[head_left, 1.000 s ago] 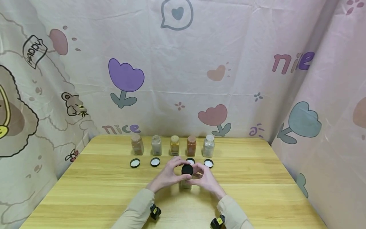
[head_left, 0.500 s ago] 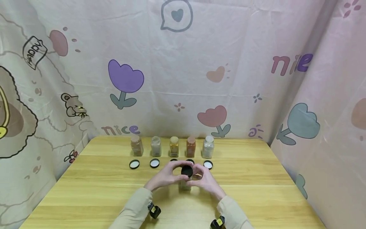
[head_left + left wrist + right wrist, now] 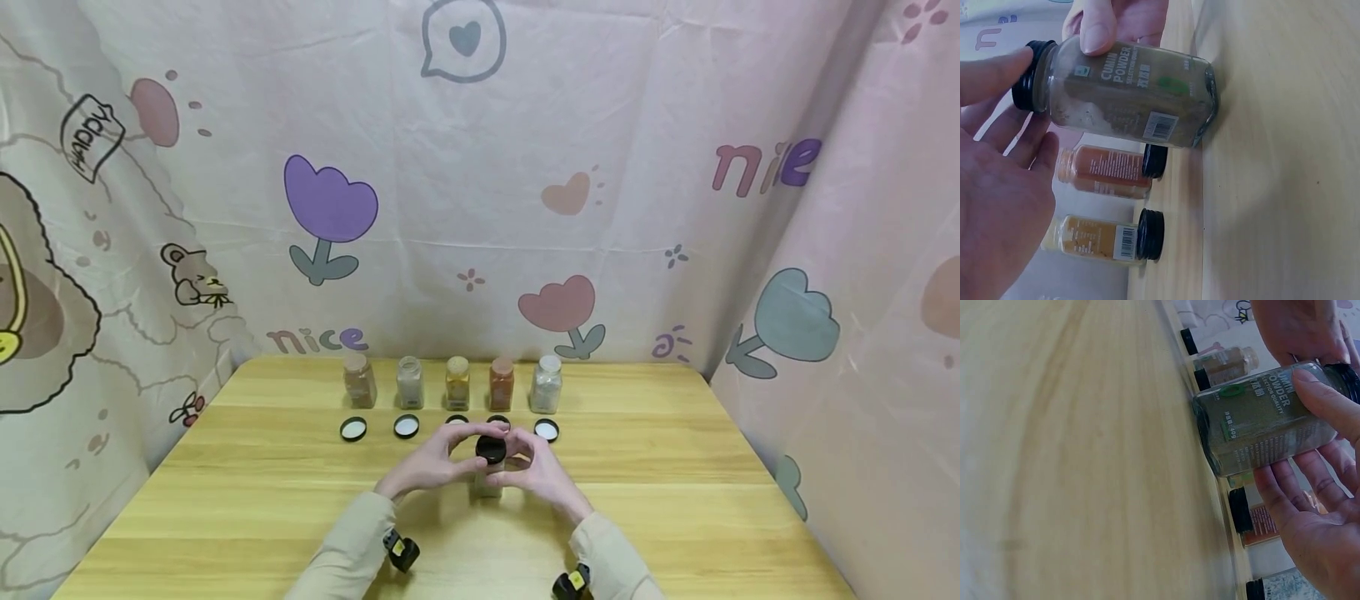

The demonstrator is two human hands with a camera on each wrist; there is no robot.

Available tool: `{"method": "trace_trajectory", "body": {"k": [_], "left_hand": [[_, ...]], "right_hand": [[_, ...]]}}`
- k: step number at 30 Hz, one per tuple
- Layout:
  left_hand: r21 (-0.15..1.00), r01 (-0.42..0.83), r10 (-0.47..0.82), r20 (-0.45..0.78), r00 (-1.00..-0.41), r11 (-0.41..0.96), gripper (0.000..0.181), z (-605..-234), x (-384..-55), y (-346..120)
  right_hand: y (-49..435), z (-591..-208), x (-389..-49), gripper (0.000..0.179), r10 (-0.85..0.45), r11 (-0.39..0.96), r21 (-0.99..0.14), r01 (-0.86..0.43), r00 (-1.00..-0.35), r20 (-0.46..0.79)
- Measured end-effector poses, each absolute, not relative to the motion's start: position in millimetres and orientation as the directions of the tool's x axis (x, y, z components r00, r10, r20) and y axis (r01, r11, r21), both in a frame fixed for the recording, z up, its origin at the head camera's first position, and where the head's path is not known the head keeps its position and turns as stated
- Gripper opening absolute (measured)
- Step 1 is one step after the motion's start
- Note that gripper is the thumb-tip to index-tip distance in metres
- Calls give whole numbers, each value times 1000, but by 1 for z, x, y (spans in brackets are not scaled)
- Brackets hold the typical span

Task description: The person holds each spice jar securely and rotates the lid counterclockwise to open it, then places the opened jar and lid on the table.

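Note:
A clear glass jar of cumin powder (image 3: 1129, 94) stands upright on the table in front of me, its black screw lid (image 3: 491, 450) on top. My left hand (image 3: 427, 462) grips that lid between thumb and fingers. Lower down, my right hand (image 3: 543, 475) holds the jar's body, thumb on the label side and fingers behind, as the right wrist view shows. Powder fills much of the jar; its label reads "cumin powder". Whether the lid sits tight on the thread I cannot tell.
Several lidless spice jars stand in a row at the back, among them a yellow one (image 3: 457, 385), a red one (image 3: 502, 386) and a white one (image 3: 547, 386). Black lids, such as the leftmost lid (image 3: 353, 429), lie before them. A printed curtain (image 3: 450, 167) encloses the wooden table (image 3: 247, 483).
My left wrist has shifted slightly leftward and its fingers have changed position a little around the lid. The right hand stays on the jar, which remains in place.

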State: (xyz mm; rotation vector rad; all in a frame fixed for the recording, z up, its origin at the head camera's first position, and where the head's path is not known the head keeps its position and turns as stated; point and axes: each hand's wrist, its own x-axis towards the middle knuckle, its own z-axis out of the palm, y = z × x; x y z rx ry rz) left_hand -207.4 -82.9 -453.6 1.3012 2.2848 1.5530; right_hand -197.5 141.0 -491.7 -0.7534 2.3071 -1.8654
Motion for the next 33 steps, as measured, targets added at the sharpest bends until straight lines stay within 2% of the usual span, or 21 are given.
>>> {"method": "trace_trajectory", "body": {"k": [3, 9, 13, 25, 33], "left_hand": [[801, 588, 684, 368, -630, 111, 42, -453, -208, -85], [794, 584, 635, 366, -680, 168, 45, -455, -207, -80], [772, 605, 617, 382, -688, 196, 47, -456, -205, -76], [801, 594, 684, 394, -614, 72, 37, -455, -208, -81], [785, 599, 605, 402, -687, 159, 45, -457, -206, -76]], "right_hand": [[141, -492, -197, 38, -419, 138, -938, -318, -877, 236], [142, -493, -197, 39, -419, 151, -940, -306, -881, 220], [141, -493, -198, 41, -414, 147, -941, -304, -883, 221], [143, -494, -199, 40, -422, 164, -937, -308, -881, 216], [141, -495, -200, 39, -422, 159, -935, -316, -878, 225]]}}
